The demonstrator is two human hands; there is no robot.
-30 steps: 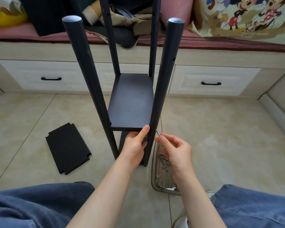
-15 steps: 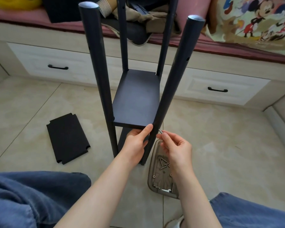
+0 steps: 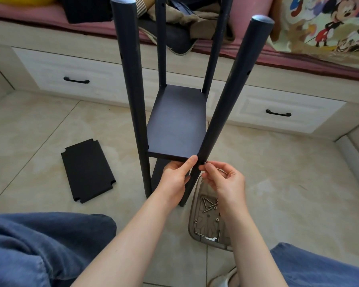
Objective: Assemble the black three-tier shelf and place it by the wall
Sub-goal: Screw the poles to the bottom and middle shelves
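Person's sat on the floor (image 3: 278, 183) w/ the half-built shelf frame (image 3: 133, 90) standing upright dead ahead at 12 o'clock, feet on the tiles, not by any wall yet. Left hand (image 3: 174, 179) is clamped on the near-right corner of the mid board (image 3: 176, 123), thumb up along its front edge, holding it against the near-right post (image 3: 226, 104). Right hand (image 3: 226, 181) has fingertips pinched together on a small screw (image 3: 204, 162) right where board meets post. Can't tell if it's in the hole, too tiny

Imo the trick here: keep the board level so post hole & board hole line up, start the screw by fingers only, straight in, a few turns b4 any tool, and don't drop the left-hand grip til it bites. Post leans a bit in this view, so cross-threading looks like the main risk

Room-wise: spare board (image 3: 87, 169) lies flat at 9 o'clock of the frame, well apart. Hardware tray (image 3: 190, 220) sits at 5 o'clock, just beside the post's foot and under the right wrist, easy to knock. Bed drawers (image 3: 278, 112) at 12 o'clock are close behind the frame, knees (image 3: 39, 245) at 7 and 4, open tiles mostly out at 3 o'clock
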